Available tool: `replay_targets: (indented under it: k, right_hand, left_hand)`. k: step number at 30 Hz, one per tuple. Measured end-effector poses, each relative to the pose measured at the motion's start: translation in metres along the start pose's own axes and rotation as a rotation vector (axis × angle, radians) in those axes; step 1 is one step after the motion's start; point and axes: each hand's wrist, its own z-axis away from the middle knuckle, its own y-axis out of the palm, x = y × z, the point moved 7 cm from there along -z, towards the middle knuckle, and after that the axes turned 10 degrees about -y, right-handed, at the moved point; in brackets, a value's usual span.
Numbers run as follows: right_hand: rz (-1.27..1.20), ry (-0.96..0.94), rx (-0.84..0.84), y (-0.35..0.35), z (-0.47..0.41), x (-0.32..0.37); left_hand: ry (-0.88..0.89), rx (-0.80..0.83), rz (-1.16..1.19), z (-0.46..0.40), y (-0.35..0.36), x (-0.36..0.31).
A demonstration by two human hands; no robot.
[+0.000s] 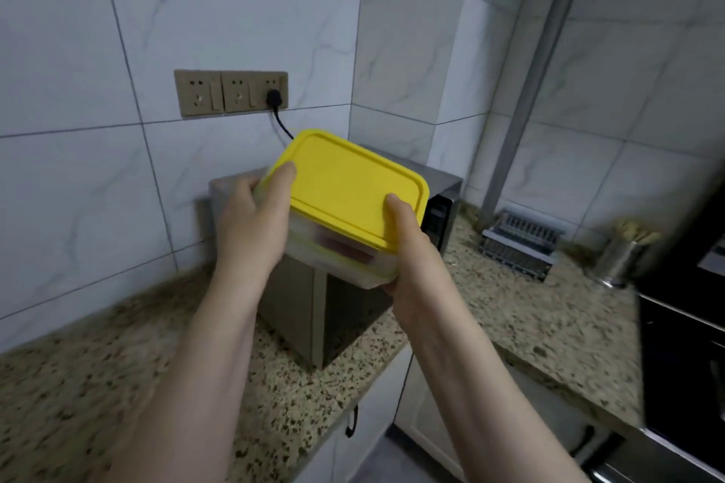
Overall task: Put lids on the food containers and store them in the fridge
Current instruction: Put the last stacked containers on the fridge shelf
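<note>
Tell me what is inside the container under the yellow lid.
Through the container's cloudy wall, something reddish shows as a blurred band. The yellow lid covers the top, and both hands wrap the sides, so the contents cannot be identified.

Microwave (pixel 314 286) on counter (pixel 529 310); rack (pixel 518 247) right.

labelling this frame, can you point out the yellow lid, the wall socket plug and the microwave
yellow lid (pixel 345 184): head view, middle of its flat top
wall socket plug (pixel 273 97): head view, black plug body in the socket
microwave (pixel 441 218): head view, dark front panel right of the lid
</note>
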Motion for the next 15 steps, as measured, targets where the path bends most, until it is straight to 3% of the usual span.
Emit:
replay_targets:
  k: [8, 15]
  right_hand:
    - [-0.014, -0.071, -0.341, -0.195, 0.002, 0.065]
    - [-0.033, -0.212, -0.622, -0.346, 0.065, 0.113]
  left_hand:
    - [0.037, 0.265, 0.028, 0.078, 0.194, -0.038]
    - [0.102, 0.597, 0.078, 0.186, 0.338, -0.073]
